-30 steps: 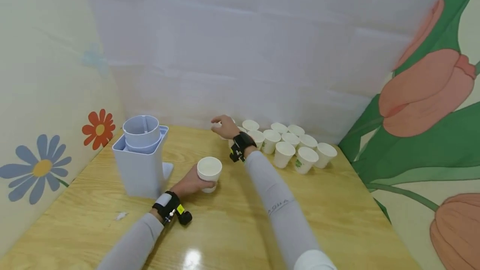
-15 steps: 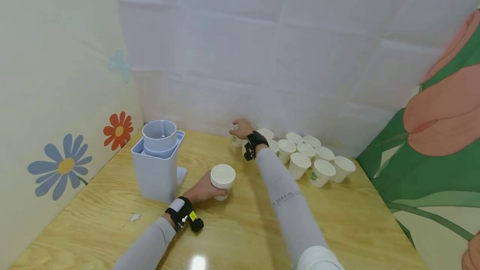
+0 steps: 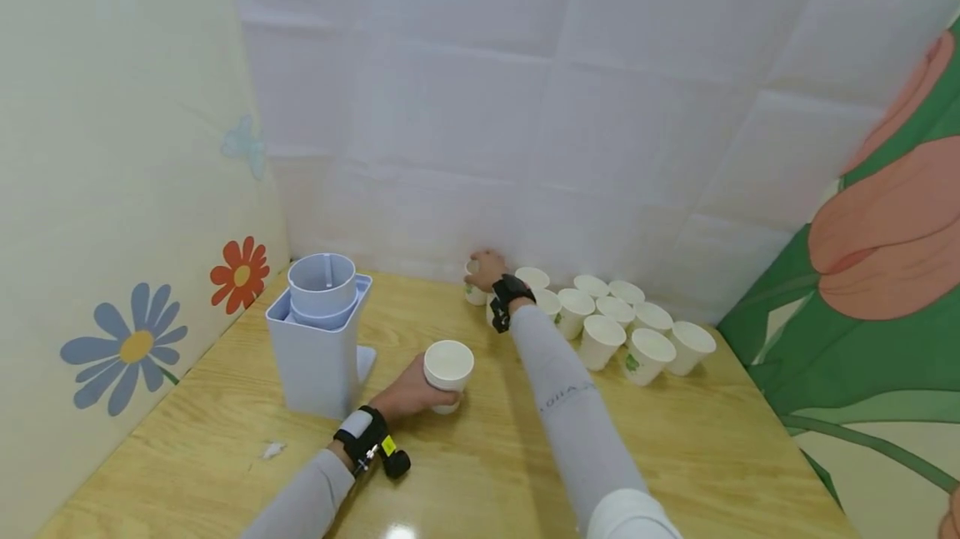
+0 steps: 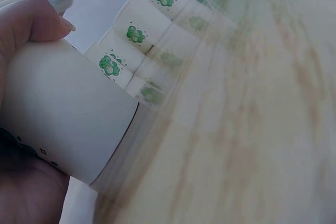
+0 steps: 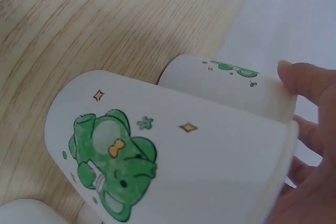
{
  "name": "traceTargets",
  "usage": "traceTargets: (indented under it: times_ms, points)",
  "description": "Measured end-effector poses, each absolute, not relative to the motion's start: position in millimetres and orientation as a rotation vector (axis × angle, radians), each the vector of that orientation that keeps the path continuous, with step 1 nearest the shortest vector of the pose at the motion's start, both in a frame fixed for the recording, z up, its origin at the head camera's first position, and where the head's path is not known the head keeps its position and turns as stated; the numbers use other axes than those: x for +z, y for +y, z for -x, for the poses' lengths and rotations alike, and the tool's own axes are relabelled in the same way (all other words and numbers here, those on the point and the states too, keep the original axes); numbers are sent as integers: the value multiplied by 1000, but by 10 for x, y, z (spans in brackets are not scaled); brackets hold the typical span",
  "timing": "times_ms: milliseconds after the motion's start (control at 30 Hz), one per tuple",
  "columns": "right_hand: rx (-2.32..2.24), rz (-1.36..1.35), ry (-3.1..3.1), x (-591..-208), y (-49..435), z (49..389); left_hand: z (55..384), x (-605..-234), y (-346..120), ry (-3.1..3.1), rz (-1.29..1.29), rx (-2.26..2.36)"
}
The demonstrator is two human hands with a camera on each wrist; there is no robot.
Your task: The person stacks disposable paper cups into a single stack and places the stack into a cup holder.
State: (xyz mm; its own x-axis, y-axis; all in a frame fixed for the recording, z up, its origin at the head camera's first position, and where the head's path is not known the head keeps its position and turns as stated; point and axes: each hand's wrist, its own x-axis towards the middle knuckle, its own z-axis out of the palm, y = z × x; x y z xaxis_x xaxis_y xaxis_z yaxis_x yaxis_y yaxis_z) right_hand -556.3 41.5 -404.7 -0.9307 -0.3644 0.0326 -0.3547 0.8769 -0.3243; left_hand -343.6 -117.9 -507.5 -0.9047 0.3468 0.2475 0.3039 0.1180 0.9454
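In the head view my left hand point(image 3: 412, 391) grips a white paper cup point(image 3: 448, 362) low over the table, upright, with a second rim line just below its top. The left wrist view has thumb and fingers round this cup's side point(image 4: 68, 108). At the back wall my right hand point(image 3: 487, 271) is on the leftmost paper cup point(image 3: 475, 292) of the group. In the right wrist view its thumb point(image 5: 302, 80) lies on that cup's rim point(image 5: 226, 85) and the fingers curl by the opening, partly hidden. A nearer cup point(image 5: 173, 150) with a green cartoon animal overlaps it.
Several white paper cups point(image 3: 602, 339) stand close together right of my right forearm. A pale blue square bin point(image 3: 311, 368) with a round container point(image 3: 322, 287) in it stands at the left. A small white scrap point(image 3: 273, 449) lies on the wooden table point(image 3: 450, 481).
My right hand has reached left and down onto the leftmost cup at the wall. The left hand still holds its cup. The head view has shifted a little.
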Motion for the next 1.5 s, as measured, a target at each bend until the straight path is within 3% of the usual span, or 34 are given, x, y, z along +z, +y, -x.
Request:
traceTargets:
  times_ms: [100, 233, 333, 400, 600, 733, 1500]
  points:
    - [-438, 620, 3027, -4081, 413, 5654, 3439, -5075, -1169, 2354, -675, 1920]
    - [-333, 977, 3147, -4728, 487, 6518, 3442, -5061, -1169, 2378, -665, 1899]
    - [-249, 1078, 3137, -5071, 483, 7007, 3434, -5051, -1170, 2370, -661, 1899]
    - [-225, 1053, 3079, -4914, 429, 6786, 3428, -5045, -1176, 2375, -676, 1894]
    - [-292, 971, 2945, -4042, 260, 5446, 3431, -5008, -1191, 2408, -716, 1887]
    - [-366, 962, 2937, -3936, 279, 5027, 3448, -5007, -1190, 2416, -706, 1877]
    - [-669, 817, 2881, -4122, 638, 4239, 3423, -4980, -1200, 2401, -700, 1888]
